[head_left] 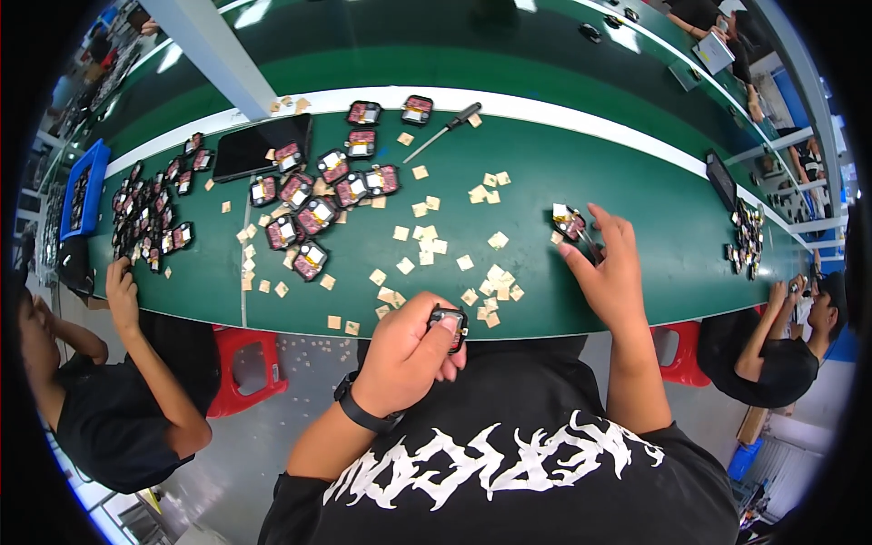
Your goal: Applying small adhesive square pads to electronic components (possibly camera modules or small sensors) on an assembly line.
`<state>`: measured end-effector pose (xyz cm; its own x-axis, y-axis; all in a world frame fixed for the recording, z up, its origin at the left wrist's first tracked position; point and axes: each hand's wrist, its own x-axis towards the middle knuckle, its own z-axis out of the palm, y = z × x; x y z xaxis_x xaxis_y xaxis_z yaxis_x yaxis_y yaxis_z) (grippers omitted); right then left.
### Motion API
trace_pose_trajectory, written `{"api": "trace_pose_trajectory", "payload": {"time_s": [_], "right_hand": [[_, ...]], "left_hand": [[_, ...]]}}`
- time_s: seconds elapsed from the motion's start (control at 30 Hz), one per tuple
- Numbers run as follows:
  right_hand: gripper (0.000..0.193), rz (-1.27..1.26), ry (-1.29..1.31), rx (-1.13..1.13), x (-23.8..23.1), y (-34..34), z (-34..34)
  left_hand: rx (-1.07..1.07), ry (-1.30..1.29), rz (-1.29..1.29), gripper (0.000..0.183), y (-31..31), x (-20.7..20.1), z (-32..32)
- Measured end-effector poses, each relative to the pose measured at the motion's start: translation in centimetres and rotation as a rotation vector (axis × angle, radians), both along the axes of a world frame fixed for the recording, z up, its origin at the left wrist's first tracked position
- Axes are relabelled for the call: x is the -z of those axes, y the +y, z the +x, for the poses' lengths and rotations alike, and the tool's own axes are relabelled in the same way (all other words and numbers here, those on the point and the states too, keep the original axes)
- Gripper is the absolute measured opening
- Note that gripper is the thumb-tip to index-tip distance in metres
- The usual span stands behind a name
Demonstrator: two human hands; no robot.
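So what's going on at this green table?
A person's left hand holds a small black-cased device at the near edge of the green table. Their right hand is at another device; its grip is unclear. Tan squares lie scattered nearby, similar devices cluster leftward, and a screwdriver lies farther back.

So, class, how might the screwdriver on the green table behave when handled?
The screwdriver should feel stiff, since its slim metallic shaft looks straight. Its dark, thicker handle probably makes that end heavier. Lying flat, it might roll if nudged.
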<state>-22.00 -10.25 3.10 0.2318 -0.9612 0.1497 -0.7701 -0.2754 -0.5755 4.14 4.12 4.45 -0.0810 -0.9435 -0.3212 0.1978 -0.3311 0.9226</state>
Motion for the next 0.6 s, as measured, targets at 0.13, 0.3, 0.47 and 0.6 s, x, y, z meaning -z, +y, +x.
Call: {"api": "trace_pose_trajectory", "payload": {"time_s": [0.13, 0.3, 0.47, 0.6], "right_hand": [[0.065, 0.008, 0.088, 0.013, 0.0, -0.5, 0.9], [0.064, 0.012, 0.121, -0.006, -0.2, -1.2, 1.1], [0.059, 0.022, 0.15, 0.024, -0.3, -1.3, 1.5], [0.053, -0.041, 0.133, -0.02, 0.0, -1.5, 1.5]], "left_hand": [[-0.107, 0.08, -0.082, 0.014, 0.4, 1.3, 0.5], [-0.06, -0.08, -0.061, 0.013, 1.2, 0.8, 2.4], [-0.107, -0.175, -0.1, 0.014, 1.6, 0.6, 3.8], [-0.194, -0.023, -0.018, 0.016, 2.2, 0.9, 4.7]]}}
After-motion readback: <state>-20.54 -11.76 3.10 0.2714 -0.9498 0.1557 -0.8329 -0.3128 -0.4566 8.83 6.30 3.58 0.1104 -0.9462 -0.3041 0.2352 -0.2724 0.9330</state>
